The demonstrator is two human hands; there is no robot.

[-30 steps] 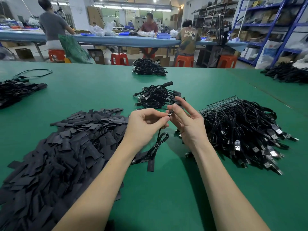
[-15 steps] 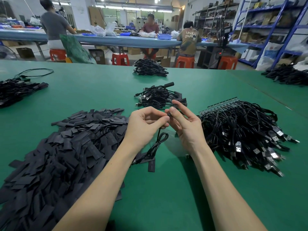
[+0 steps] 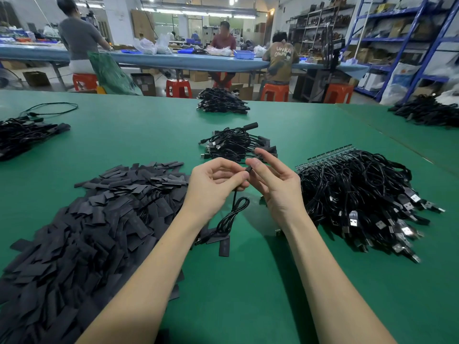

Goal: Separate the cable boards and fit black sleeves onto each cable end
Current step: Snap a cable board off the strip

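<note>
Sleeve sits above the table centre, between the two hands, on the upper end of a cable that hangs to the mat. Left hand pinches the cable just below it; right hand pinches the sleeve. Hold the cable steady and slide the sleeve squarely over the end. Fingers hide the board, so seating depth cannot be judged. Sleeve pile lies left, cable heap right.

I hold one thin black cable above the green mat, its top end inside a black sleeve, its looped tail hanging to six o'clock. Loose sleeves heaped at eight o'clock; unseparated cable boards at three o'clock.
</note>
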